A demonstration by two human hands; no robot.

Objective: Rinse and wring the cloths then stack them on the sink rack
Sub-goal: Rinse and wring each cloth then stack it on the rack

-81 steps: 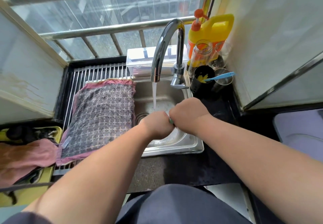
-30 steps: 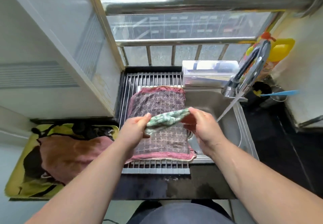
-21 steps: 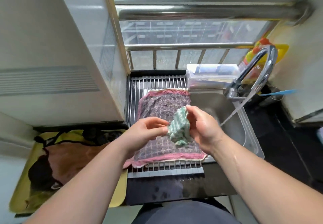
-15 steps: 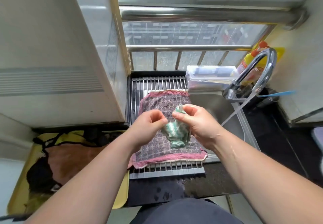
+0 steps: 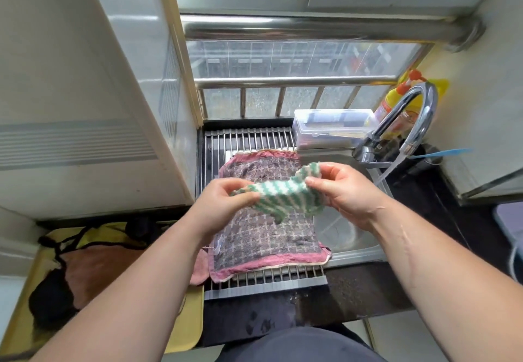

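Small green-and-white striped cloth (image 5: 283,192), held in the air above the rack and the left edge of the sink. It is partly spread, with its long axis running from about 8 o'clock to 2 o'clock. Its upper corner points to 1 o'clock and a loose fold hangs toward 6 o'clock. The left hand (image 5: 223,206) pinches the 8 o'clock end between thumb and curled fingers, and the right hand (image 5: 348,192) pinches the 2 o'clock end in the same way. Directly beneath lies a grey checked cloth with a pink border (image 5: 266,240), flat, with its long axis from 12 to 6 o'clock. It rests on the steel-rod sink rack (image 5: 249,138), which spans the left part of the stainless steel sink (image 5: 353,251). At 2 o'clock from the held cloth, a chrome gooseneck tap (image 5: 410,115) sends a stream of water (image 5: 392,170) slanting toward 7 o'clock into the basin. At 12 o'clock of the basin stands a clear plastic lidded box (image 5: 334,129); its contents are dark and indistinct. Behind the tap is a yellow bottle with an orange pump (image 5: 407,90), its label too blurred to read. A blue-handled utensil (image 5: 444,152) lies at 3 o'clock of the tap. At 8 o'clock of the rack, a yellow plastic tray (image 5: 186,325) holds a brownish-pink cloth (image 5: 99,271) and a black corded item (image 5: 48,302). A dark wet countertop (image 5: 339,296) lies at 6 o'clock.
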